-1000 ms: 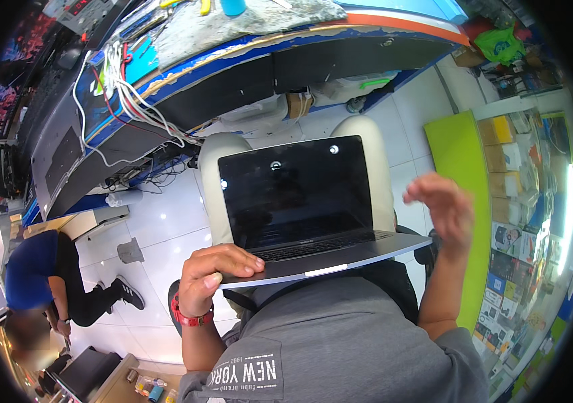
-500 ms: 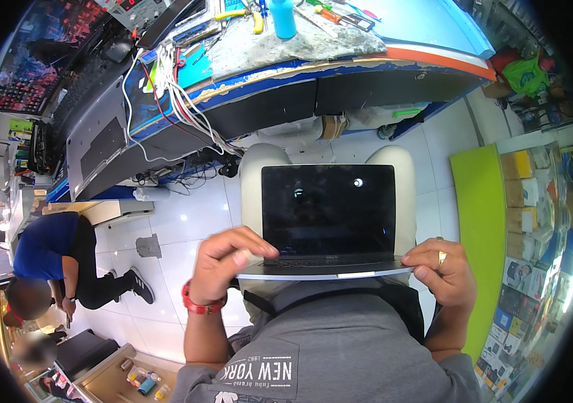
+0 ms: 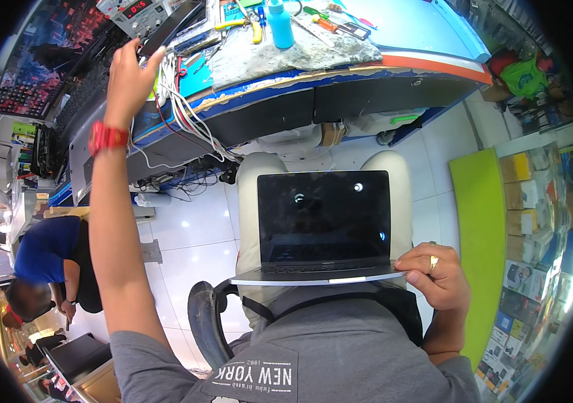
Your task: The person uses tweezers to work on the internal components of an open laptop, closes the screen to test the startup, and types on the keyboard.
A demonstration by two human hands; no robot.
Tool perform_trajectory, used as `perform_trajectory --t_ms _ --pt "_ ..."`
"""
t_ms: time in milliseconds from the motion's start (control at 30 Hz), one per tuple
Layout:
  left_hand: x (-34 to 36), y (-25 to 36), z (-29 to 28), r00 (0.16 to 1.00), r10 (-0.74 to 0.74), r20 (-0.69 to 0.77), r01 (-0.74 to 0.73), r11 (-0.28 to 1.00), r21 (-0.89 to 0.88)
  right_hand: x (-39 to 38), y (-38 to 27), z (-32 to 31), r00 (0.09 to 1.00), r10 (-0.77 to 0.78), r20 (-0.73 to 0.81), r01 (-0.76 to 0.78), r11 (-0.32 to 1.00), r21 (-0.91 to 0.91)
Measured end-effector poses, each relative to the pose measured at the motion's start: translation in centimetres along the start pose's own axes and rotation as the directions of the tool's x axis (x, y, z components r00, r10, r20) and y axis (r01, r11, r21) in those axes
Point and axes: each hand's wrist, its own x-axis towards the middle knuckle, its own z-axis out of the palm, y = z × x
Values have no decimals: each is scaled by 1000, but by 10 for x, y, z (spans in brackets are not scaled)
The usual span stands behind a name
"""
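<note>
An opened laptop (image 3: 324, 218) with a dark, reflective screen rests on my lap. My right hand (image 3: 437, 274), with a ring on one finger, grips the right corner of its base, thumb below and fingers on top. Stretched far forward to the left, my left hand (image 3: 133, 77) is over the workbench edge, thumb and fingers apart, with nothing seen in it. A red watch (image 3: 107, 138) is on that wrist. Close to this hand lie a bundle of white cables (image 3: 175, 101) and a long dark bar-shaped thing (image 3: 171, 28).
On the workbench mat (image 3: 233, 57) are a blue bottle (image 3: 280, 25), yellow-handled pliers (image 3: 255, 30) and screwdrivers. A bench power supply (image 3: 132, 17) stands at the back left. A chair armrest (image 3: 207, 322) is beside me. A person in blue (image 3: 48, 245) bends over at left; a glass display case (image 3: 535, 269) is at right.
My left hand has let go of the laptop's left corner and swung forward and left to the workbench. My right hand keeps its grip; the laptop has tilted slightly.
</note>
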Motion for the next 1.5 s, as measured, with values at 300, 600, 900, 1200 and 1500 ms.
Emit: perform_trajectory --t_ms 300,600,900,1200,1500 --pt "64 -45 53 923 -140 358 143 990 19 1 3 -3 999 29 -14 -29 1000 -9" --pt "48 -41 50 991 -124 46 123 992 18 -3 5 -3 1000 -1 1 1 1000 -15" --pt "-187 117 4 879 -340 333 474 565 -675 -7 5 0 998 30 -55 -30 1000 -2" --pt "-273 111 131 629 -619 470 767 397 -505 -13 -5 6 998 38 -58 -39 999 -23" --pt "-258 128 133 593 -702 394 796 436 -421 -17 -5 8 996 44 -80 -47 999 -27"
